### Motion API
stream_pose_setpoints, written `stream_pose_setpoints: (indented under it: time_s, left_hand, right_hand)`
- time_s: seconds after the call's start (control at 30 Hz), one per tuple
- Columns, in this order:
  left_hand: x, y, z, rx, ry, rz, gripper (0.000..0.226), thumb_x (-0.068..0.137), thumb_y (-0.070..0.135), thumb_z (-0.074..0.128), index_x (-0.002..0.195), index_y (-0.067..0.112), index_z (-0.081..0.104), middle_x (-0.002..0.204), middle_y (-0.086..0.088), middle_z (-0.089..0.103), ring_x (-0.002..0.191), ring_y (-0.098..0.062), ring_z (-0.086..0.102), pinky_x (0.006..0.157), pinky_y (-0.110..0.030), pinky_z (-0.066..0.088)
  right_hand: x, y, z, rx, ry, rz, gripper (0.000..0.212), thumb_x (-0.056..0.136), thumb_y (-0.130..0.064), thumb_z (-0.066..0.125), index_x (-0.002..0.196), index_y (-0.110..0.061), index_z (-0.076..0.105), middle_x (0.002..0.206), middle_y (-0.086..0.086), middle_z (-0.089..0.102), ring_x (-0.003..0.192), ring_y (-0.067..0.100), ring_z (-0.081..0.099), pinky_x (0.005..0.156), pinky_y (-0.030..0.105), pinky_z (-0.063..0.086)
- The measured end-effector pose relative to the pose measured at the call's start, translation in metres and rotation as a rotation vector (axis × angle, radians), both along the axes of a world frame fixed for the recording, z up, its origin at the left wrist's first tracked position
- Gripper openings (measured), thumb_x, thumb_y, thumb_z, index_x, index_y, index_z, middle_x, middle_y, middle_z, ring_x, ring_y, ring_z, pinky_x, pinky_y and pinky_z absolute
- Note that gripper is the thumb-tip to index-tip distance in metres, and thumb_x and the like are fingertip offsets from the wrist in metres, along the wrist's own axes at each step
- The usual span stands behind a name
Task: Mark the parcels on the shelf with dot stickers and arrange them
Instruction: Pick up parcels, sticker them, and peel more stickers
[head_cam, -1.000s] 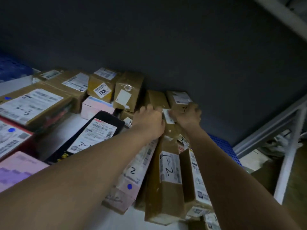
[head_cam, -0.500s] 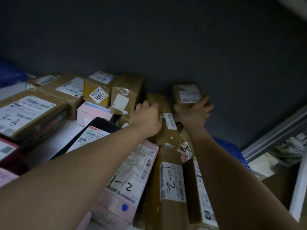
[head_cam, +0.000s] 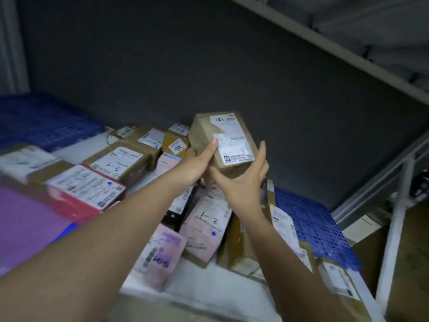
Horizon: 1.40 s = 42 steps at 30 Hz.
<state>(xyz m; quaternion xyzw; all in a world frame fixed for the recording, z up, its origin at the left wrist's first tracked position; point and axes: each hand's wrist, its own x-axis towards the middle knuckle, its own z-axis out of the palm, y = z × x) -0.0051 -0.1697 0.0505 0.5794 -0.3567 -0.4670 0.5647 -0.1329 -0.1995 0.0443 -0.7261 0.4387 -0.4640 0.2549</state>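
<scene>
Parcel (head_cam: 224, 138) raised, between left hand (head_cam: 197, 163), right hand (head_cam: 243, 184).

Dark grey back wall (head_cam: 209, 66), blue perforated mat (head_cam: 311, 224) at right, grey metal shelf frame (head_cam: 394, 228)

- Single view: head camera, worn by the person, wide-angle.
- Faces forward and slightly down onto the shelf (head_cam: 204, 296), toward the dark back wall (head_cam: 162, 66) at the far side.
- Frame is tilted; the upper shelf rail (head_cam: 336, 49) runs diagonally across top right.
- Close range: both forearms enter from the near edge, left hand (head_cam: 197, 163) and right hand (head_cam: 241, 182) near centre.
- Parcels (head_cam: 116, 159) fill left to centre; right post (head_cam: 394, 228) at right edge.
- No second view, so no shared area.
</scene>
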Motion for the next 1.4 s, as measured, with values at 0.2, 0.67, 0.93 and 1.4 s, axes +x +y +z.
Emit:
stream_pose_setpoints:
  time_s: [0.2,0.67,0.93,1.4]
  left_hand:
    - [0.032,0.076,0.006,-0.035,0.073,0.094,0.054,0.088,0.054,0.054,0.132,0.028,0.036,0.123,-0.001,0.059,0.106,-0.021,0.062,0.085,-0.038,0.055]
    - [0.064,0.175,-0.002,-0.073,-0.031,0.029,0.020,0.098,0.028,0.042,0.111,0.035,0.056,0.090,0.022,0.068,0.079,0.004,0.066,0.066,-0.016,0.051]
    - [0.057,0.176,-0.018,-0.137,-0.132,0.180,0.029,0.092,0.035,0.056,0.120,0.027,0.056,0.116,0.012,0.062,0.107,-0.002,0.058,0.081,-0.021,0.045]
    - [0.052,0.167,-0.032,-0.120,0.155,-0.078,0.060,0.075,0.059,0.066,0.124,0.026,0.055,0.110,0.006,0.071,0.105,-0.013,0.065,0.090,-0.039,0.051]
  right_hand:
    - [0.013,0.065,-0.001,0.205,-0.196,0.211,0.115,0.061,-0.055,0.083,0.139,-0.061,-0.001,0.147,-0.012,0.021,0.134,0.009,0.032,0.111,0.044,0.035]
    - [0.031,0.119,-0.021,0.693,-0.418,0.490,0.069,0.076,-0.036,0.068,0.138,-0.019,0.043,0.120,0.001,0.066,0.108,0.014,0.064,0.099,0.045,0.049]
    - [0.024,0.136,-0.026,0.378,-0.269,0.232,0.090,0.074,-0.031,0.079,0.146,-0.037,0.024,0.138,-0.016,0.037,0.113,-0.007,0.043,0.089,0.017,0.044]
    - [0.027,0.156,-0.033,-0.109,0.009,0.280,0.127,0.052,-0.055,0.086,0.143,-0.054,-0.002,0.148,-0.007,0.020,0.140,0.008,0.018,0.108,0.051,0.036]
